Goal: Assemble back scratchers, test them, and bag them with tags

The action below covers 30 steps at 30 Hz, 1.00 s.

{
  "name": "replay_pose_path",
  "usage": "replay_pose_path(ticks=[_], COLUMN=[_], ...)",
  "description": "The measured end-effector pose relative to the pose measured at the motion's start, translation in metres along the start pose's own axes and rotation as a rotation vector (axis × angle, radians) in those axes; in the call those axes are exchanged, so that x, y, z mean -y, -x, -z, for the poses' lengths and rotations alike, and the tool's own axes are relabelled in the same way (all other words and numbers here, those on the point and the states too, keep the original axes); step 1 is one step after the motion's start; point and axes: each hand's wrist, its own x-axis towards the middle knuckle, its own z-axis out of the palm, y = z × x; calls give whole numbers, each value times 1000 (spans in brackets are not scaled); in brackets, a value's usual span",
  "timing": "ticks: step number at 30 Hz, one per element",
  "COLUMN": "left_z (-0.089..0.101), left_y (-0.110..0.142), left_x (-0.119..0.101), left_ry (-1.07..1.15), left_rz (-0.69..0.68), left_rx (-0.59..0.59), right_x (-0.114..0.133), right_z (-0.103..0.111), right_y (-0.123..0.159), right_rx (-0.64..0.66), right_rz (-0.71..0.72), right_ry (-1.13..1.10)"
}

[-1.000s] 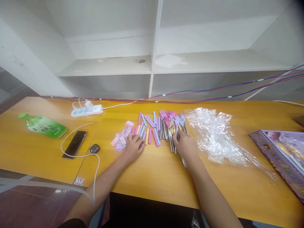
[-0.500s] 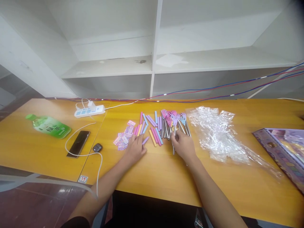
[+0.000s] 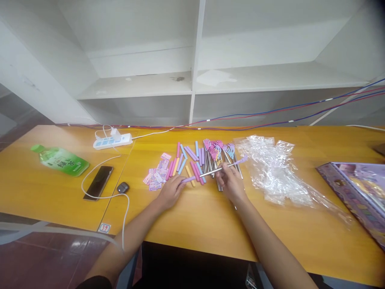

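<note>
On the yellow wooden table [image 3: 195, 224] lie several pastel sleeves [image 3: 186, 157] in pink, purple, blue and yellow, beside a pile of metal rods with small hand-shaped tips [image 3: 217, 153]. My right hand [image 3: 231, 182] pinches one metal rod with a purple hand tip [image 3: 226, 165], held nearly level above the pile. My left hand [image 3: 170, 191] grips a purple sleeve [image 3: 187, 180] at the rod's left end. A heap of small pink and purple labels [image 3: 157, 175] lies just left of my left hand.
Crumpled clear plastic bags [image 3: 270, 168] lie right of the rods, and a purple box [image 3: 357, 192] sits at the far right. To the left are a green drink pouch [image 3: 61, 159], a phone [image 3: 98, 182], a small dark case [image 3: 123, 187], a white power strip [image 3: 112, 141] and cables.
My right hand has lifted one rod out of the pile and turned it sideways. My left hand has picked up a purple sleeve and brought it to the rod's end.
</note>
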Motion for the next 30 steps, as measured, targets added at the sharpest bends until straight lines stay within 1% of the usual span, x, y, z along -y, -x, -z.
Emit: replay_pose_path(ticks=[3,9,13,17,23,26,30], left_z=[-1,0,2,2,3,4,3], left_y=[1,2,1,1,3,3,5], left_x=[2,2,2,3,3,4,8], left_ry=[-3,4,7,11,-16,-54,-75], left_rz=[-4,6,21,0,-24,-42,-61], left_rx=[8,3,-29,-47,-69,-66,-69], right_x=[-5,-8,-7,-7,-7,-7,-6], right_z=[0,2,4,4,3,2,1], right_y=[1,2,3,4,5,5,4], right_rx=[33,49,60,59,63,84,121], right_rz=[26,51,51,46,54,47,56], right_ry=[32,125,193,254,294,311,276])
